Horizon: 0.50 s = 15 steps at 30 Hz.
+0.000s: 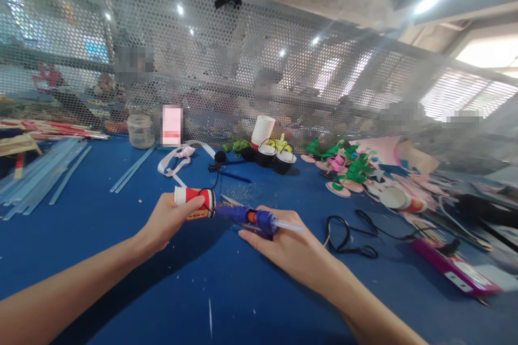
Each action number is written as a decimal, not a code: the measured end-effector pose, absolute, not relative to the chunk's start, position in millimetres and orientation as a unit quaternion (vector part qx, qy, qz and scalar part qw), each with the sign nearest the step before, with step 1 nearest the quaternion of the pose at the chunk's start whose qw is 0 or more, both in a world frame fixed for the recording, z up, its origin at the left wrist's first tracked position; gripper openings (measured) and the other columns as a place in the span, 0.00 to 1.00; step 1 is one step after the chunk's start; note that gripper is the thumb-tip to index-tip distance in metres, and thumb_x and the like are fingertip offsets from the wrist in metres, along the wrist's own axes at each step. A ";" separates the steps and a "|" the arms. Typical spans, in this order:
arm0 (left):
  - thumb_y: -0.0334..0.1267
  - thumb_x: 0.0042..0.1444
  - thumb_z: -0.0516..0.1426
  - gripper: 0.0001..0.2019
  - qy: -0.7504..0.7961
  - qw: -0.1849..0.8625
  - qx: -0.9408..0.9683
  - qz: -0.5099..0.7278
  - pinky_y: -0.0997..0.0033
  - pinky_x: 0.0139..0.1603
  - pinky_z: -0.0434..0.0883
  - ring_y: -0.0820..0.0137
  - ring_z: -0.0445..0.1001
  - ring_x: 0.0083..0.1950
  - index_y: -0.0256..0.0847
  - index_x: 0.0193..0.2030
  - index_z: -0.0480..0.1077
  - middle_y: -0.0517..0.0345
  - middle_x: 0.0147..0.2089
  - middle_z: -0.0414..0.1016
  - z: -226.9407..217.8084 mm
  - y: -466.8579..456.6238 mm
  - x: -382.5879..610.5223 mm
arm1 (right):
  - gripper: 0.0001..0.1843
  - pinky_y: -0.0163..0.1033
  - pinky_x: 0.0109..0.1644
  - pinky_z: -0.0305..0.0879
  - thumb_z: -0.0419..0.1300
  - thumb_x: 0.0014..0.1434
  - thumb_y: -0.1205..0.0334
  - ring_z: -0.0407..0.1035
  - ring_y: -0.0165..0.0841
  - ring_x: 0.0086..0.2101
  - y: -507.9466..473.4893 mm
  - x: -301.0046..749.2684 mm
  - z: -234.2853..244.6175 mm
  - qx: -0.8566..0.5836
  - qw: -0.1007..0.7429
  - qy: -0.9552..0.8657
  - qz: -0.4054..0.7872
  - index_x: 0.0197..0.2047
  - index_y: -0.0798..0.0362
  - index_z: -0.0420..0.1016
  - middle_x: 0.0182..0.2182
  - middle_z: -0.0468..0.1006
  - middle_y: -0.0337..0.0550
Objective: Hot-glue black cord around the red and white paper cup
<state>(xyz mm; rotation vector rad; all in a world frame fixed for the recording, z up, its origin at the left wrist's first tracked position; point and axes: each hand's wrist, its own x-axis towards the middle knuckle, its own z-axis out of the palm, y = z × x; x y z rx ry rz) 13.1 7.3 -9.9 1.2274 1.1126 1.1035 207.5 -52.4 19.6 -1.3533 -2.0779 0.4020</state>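
A red and white paper cup (187, 194) lies on its side in my left hand (168, 221), the thumb pressed along its wall. Dark yarn runs around the cup's right end and trails up to a black yarn ball (219, 157). My right hand (279, 242) is wrapped round a blue hot glue gun (238, 213), with a clear glue stick (289, 224) poking out of its back. The gun's nozzle points left and is at the cup's right end; whether it touches I cannot tell.
Glue sticks (44, 172) lie at the left by a clear jar (141, 132). Stacked white cups (264, 130) and small black-and-white buckets (285, 160) stand behind. Green and pink craft pieces (352, 170), a black cord (343, 234) and a magenta power strip (455, 267) are at the right.
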 end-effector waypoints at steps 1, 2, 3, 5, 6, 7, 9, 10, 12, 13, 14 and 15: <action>0.38 0.38 0.61 0.08 0.466 0.553 0.511 0.465 0.73 0.27 0.65 0.71 0.70 0.23 0.33 0.21 0.73 0.57 0.19 0.74 -9.3 6.5 13.3 | 0.08 0.29 0.23 0.55 0.56 0.49 0.64 0.58 0.25 0.20 -52.5 207.2 19.3 -0.511 0.314 -0.786 0.152 0.21 0.54 0.63 0.18 0.66 0.34; 0.38 0.38 0.61 0.08 0.465 0.560 0.505 0.465 0.73 0.27 0.65 0.71 0.70 0.23 0.33 0.21 0.73 0.57 0.19 0.74 -8.7 5.9 13.5 | 0.08 0.29 0.23 0.55 0.56 0.49 0.64 0.58 0.25 0.20 -52.5 206.9 18.9 -0.509 0.317 -0.786 0.153 0.21 0.54 0.63 0.18 0.67 0.34; 0.37 0.38 0.61 0.08 0.463 0.565 0.499 0.465 0.74 0.27 0.65 0.71 0.70 0.23 0.33 0.22 0.73 0.57 0.19 0.74 -8.3 5.4 13.7 | 0.08 0.29 0.24 0.55 0.56 0.49 0.64 0.58 0.25 0.20 -52.4 206.6 18.8 -0.507 0.319 -0.786 0.156 0.21 0.54 0.64 0.18 0.67 0.34; 0.37 0.38 0.61 0.08 0.459 0.575 0.491 0.467 0.74 0.27 0.65 0.72 0.70 0.23 0.33 0.22 0.73 0.57 0.19 0.75 -8.2 5.2 13.9 | 0.07 0.30 0.24 0.56 0.56 0.49 0.64 0.59 0.25 0.20 -52.1 206.1 19.1 -0.505 0.320 -0.785 0.164 0.22 0.54 0.65 0.19 0.68 0.35; 0.37 0.38 0.61 0.08 0.458 0.577 0.487 0.469 0.75 0.27 0.65 0.72 0.70 0.23 0.33 0.22 0.73 0.57 0.19 0.75 -8.6 5.5 13.8 | 0.06 0.30 0.25 0.57 0.56 0.49 0.64 0.60 0.26 0.21 -51.8 206.1 19.6 -0.507 0.324 -0.781 0.168 0.22 0.54 0.66 0.20 0.69 0.35; 0.38 0.37 0.61 0.08 0.458 0.578 0.483 0.471 0.74 0.27 0.65 0.72 0.71 0.23 0.33 0.22 0.73 0.58 0.19 0.75 -9.2 6.1 13.7 | 0.06 0.30 0.25 0.58 0.56 0.49 0.63 0.61 0.26 0.21 -51.5 206.4 20.4 -0.512 0.330 -0.773 0.176 0.23 0.54 0.67 0.20 0.69 0.36; 0.38 0.37 0.62 0.09 0.462 0.574 0.481 0.475 0.73 0.28 0.66 0.71 0.71 0.24 0.33 0.23 0.73 0.57 0.20 0.75 -10.8 7.7 13.2 | 0.06 0.31 0.23 0.59 0.56 0.48 0.61 0.61 0.26 0.20 -50.3 208.1 22.6 -0.533 0.342 -0.745 0.211 0.24 0.54 0.68 0.19 0.69 0.36; 0.38 0.37 0.62 0.09 0.464 0.570 0.482 0.477 0.72 0.29 0.66 0.70 0.71 0.24 0.33 0.23 0.73 0.57 0.20 0.75 -11.7 8.6 13.0 | 0.07 0.31 0.21 0.58 0.56 0.48 0.60 0.60 0.26 0.18 -49.0 209.6 23.8 -0.550 0.342 -0.722 0.242 0.24 0.54 0.68 0.16 0.68 0.35; 0.39 0.37 0.62 0.10 0.472 0.560 0.483 0.481 0.70 0.30 0.67 0.69 0.72 0.25 0.32 0.23 0.73 0.56 0.21 0.75 -13.1 10.1 12.9 | 0.09 0.31 0.17 0.56 0.56 0.47 0.58 0.57 0.25 0.13 -44.1 214.2 25.6 -0.581 0.347 -0.669 0.307 0.22 0.55 0.66 0.12 0.63 0.33; 0.39 0.37 0.62 0.10 0.476 0.556 0.481 0.483 0.70 0.31 0.68 0.68 0.72 0.25 0.32 0.24 0.73 0.55 0.21 0.76 -13.6 10.6 13.1 | 0.09 0.31 0.16 0.55 0.56 0.47 0.58 0.56 0.24 0.12 -40.2 217.2 25.9 -0.590 0.360 -0.644 0.329 0.21 0.55 0.65 0.10 0.62 0.32; 0.39 0.37 0.62 0.10 0.480 0.553 0.478 0.485 0.70 0.31 0.68 0.68 0.73 0.26 0.32 0.24 0.74 0.55 0.22 0.76 -14.0 10.8 13.4 | 0.09 0.31 0.16 0.55 0.57 0.46 0.58 0.56 0.24 0.12 -35.4 220.7 25.6 -0.591 0.384 -0.622 0.342 0.21 0.55 0.64 0.10 0.62 0.31; 0.39 0.37 0.62 0.10 0.486 0.548 0.475 0.487 0.70 0.32 0.68 0.68 0.73 0.26 0.32 0.24 0.74 0.55 0.22 0.76 -14.2 11.0 13.7 | 0.10 0.30 0.18 0.56 0.58 0.44 0.58 0.57 0.24 0.14 -29.8 224.5 24.6 -0.586 0.415 -0.605 0.345 0.22 0.55 0.64 0.12 0.63 0.32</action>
